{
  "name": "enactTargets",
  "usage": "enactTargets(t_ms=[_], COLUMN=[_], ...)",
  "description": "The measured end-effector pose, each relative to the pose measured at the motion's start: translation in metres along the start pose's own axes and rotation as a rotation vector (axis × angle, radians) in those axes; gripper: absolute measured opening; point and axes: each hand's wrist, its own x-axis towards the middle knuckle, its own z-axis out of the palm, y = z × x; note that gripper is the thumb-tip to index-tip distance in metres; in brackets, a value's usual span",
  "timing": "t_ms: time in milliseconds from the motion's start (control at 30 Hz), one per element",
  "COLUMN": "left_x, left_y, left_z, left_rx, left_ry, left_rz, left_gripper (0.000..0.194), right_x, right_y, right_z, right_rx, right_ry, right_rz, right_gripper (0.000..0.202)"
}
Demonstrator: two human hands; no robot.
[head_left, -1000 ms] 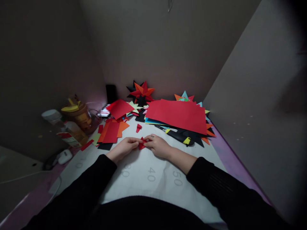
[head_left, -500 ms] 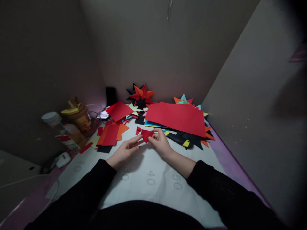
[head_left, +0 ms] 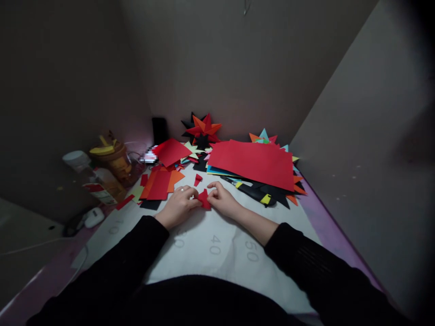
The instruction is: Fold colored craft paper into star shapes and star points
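A small folded red paper piece [head_left: 205, 199] lies between my two hands, over the white mat [head_left: 200, 253]. My left hand [head_left: 179, 204] pinches its left side, with a ring showing on one finger. From the right, my right hand [head_left: 222, 199] grips the piece's edge between thumb and fingers. Just beyond them another small red piece [head_left: 198, 180] rests on the mat. Red and orange paper sheets [head_left: 159, 184] are stacked left of my left hand. A black and yellow cutter [head_left: 253, 194] lies beyond my right hand.
Large red sheets [head_left: 251, 163] cover other papers at the back right. Folded paper stars [head_left: 204, 129] stand against the wall. At the left are a white-capped bottle [head_left: 100, 183], an orange cup [head_left: 117, 160] and a white case [head_left: 93, 218]. A black object [head_left: 159, 131] stands behind.
The red piece between my hands has turned and sits a little lower. My left hand has gone from loosely extended fingers to a pinch on it. The view has shifted slightly.
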Motion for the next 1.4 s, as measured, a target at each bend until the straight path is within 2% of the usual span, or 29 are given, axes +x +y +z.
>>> enactTargets(t_ms=[100, 200, 300, 433, 567, 800, 1033, 1400], left_x=[0.002, 0.002, 0.002, 0.001, 0.004, 0.013, 0.018, 0.025], left_y=[-0.002, -0.005, -0.007, -0.010, -0.010, -0.006, -0.003, -0.003], left_z=[0.001, 0.002, 0.004, 0.008, 0.014, 0.020, 0.020, 0.020], left_rx=[0.015, 0.002, -0.055, -0.193, -0.295, -0.214, -0.180, -0.142], left_ry=[-0.030, -0.057, -0.082, -0.069, -0.022, -0.028, -0.061, -0.118], left_rz=[0.043, 0.061, 0.057, 0.006, -0.122, -0.264, -0.323, -0.373], left_gripper=[0.022, 0.023, 0.023, 0.022, 0.022, 0.027, 0.029, 0.027], right_x=[0.000, -0.002, -0.003, -0.002, -0.001, -0.001, -0.004, -0.001], right_y=[0.000, 0.002, 0.003, 0.001, 0.000, 0.000, -0.005, 0.002], right_z=[-0.006, -0.014, -0.022, -0.032, -0.037, -0.037, -0.033, -0.036], right_rx=[-0.279, -0.514, -0.633, -0.683, -0.700, -0.702, -0.621, -0.590], right_ry=[0.015, -0.128, -0.255, -0.365, -0.424, -0.416, -0.329, -0.378], right_rz=[-0.193, -0.428, -0.565, -0.683, -0.716, -0.729, -0.609, -0.711], right_gripper=[0.032, 0.030, 0.025, 0.024, 0.023, 0.023, 0.024, 0.026])
